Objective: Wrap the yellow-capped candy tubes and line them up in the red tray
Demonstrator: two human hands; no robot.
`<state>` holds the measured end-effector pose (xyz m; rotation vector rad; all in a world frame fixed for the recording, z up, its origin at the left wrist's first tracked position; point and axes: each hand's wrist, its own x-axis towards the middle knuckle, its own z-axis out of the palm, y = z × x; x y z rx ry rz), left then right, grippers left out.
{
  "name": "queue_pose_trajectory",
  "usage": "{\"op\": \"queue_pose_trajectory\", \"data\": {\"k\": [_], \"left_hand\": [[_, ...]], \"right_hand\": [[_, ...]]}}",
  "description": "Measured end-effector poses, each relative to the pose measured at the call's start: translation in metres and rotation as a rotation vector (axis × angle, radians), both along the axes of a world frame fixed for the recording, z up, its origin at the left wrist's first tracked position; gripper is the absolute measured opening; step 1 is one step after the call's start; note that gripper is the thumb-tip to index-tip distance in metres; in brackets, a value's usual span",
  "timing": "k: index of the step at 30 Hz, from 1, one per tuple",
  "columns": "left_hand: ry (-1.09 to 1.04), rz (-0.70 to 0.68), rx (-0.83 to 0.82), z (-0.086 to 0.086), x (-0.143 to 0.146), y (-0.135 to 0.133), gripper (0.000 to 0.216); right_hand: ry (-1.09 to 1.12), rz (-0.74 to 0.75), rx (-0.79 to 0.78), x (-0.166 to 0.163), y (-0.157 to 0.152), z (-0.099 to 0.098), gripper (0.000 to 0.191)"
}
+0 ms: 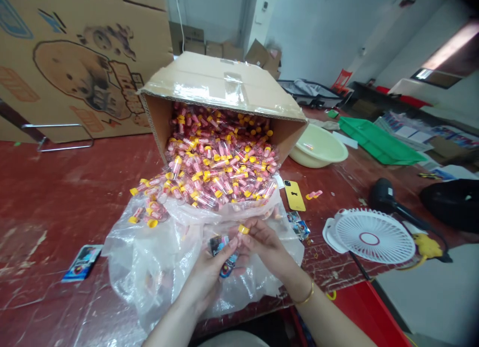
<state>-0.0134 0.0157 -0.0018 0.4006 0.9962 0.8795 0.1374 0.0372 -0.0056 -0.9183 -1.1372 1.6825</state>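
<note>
My left hand (205, 274) is closed around a dark blue printed packet (217, 244), its thumb against a small clear tube with a yellow cap (243, 229). The fingers of my right hand (270, 248) pinch that tube close to its cap. Both hands are above a crumpled clear plastic bag (168, 252) on the red table. Just beyond them, a cardboard box (213, 80) on its side spills a heap of pink-filled tubes with yellow caps (220, 177) onto the bag.
Similar packets (82, 263) lie at the left and beside a yellow phone (295, 195). A white fan (374, 237), a black hair-dryer-like tool (381, 194), a pale green basin (318, 146) and a green tray (377, 140) stand to the right. A large printed carton (149, 27) rises behind left.
</note>
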Motion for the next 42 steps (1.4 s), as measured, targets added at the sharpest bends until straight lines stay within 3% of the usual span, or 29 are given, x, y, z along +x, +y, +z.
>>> {"op": "queue_pose_trajectory", "data": {"k": [2, 6, 7, 13, 18, 24, 30, 38, 42], "left_hand": [[-0.06, 0.037, -0.037, 0.0, 0.004, 0.003, 0.034], [-0.062, 0.031, -0.055, 0.001, 0.011, 0.007, 0.03], [-0.048, 0.023, -0.045, 0.002, 0.011, 0.007, 0.03], [0.022, -0.037, 0.075, 0.003, 0.004, 0.003, 0.033], [0.093, 0.01, 0.112, -0.001, 0.005, -0.006, 0.028], [0.023, 0.075, 0.053, -0.001, 0.015, -0.011, 0.027], [0.025, 0.066, 0.075, 0.003, 0.016, -0.011, 0.029], [0.067, 0.069, 0.145, -0.006, 0.013, -0.012, 0.029], [0.197, -0.051, 0.11, -0.006, 0.014, -0.017, 0.031]], "right_hand": [[-0.051, 0.032, 0.076, -0.003, -0.011, -0.004, 0.029], [-0.265, -0.085, 0.301, -0.014, -0.028, -0.014, 0.083], [-0.303, -0.121, 0.321, -0.017, -0.029, -0.017, 0.086], [-0.286, -0.148, 0.334, -0.021, -0.025, -0.017, 0.056], [-0.379, -0.11, 0.38, -0.013, -0.023, -0.016, 0.064], [-0.211, -0.108, 0.263, -0.018, -0.026, -0.026, 0.06], [-0.247, -0.116, 0.307, -0.019, -0.028, -0.017, 0.058], [-0.302, -0.104, 0.38, -0.009, -0.026, -0.008, 0.059], [-0.302, -0.167, 0.293, 0.011, -0.026, -0.004, 0.029]]}}
